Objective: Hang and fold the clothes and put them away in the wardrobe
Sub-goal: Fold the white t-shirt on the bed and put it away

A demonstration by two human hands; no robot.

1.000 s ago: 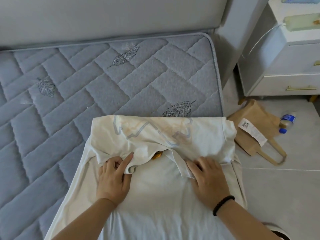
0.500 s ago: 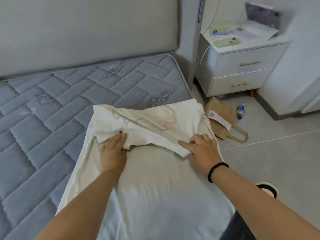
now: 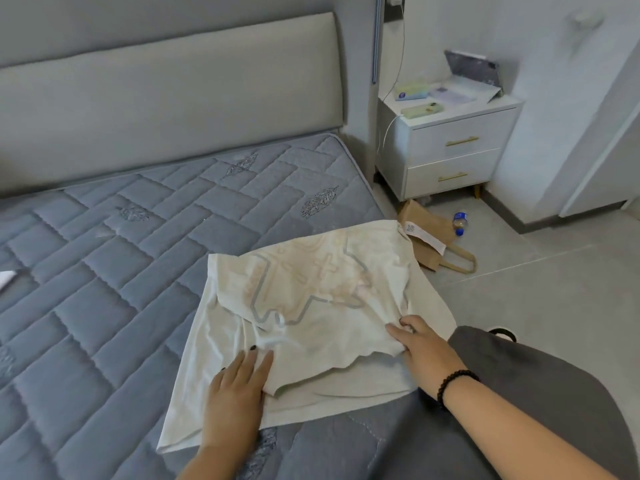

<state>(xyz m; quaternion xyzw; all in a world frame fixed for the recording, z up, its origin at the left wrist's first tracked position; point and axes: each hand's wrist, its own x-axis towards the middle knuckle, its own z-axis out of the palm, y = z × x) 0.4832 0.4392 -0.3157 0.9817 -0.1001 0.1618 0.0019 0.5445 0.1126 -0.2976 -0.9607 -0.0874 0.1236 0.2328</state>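
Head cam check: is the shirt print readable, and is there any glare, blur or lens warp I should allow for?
Head view: soft even daylight, no glare; shirt print faint but traceable, slightly soft; both hands reasonably sharp, left hand, right hand; wide-angle warp bends the headboard and nightstand.

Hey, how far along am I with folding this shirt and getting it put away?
Done: the shirt lies on the mattress with its printed part folded over the plain part. In hand: the left hand lies flat on the shirt's near edge, and the right hand grips the fold at its right side. Left: the fold looks loose and uneven, so tighten it, then carry it to the wardrobe. No hanger or wardrobe interior is in view.
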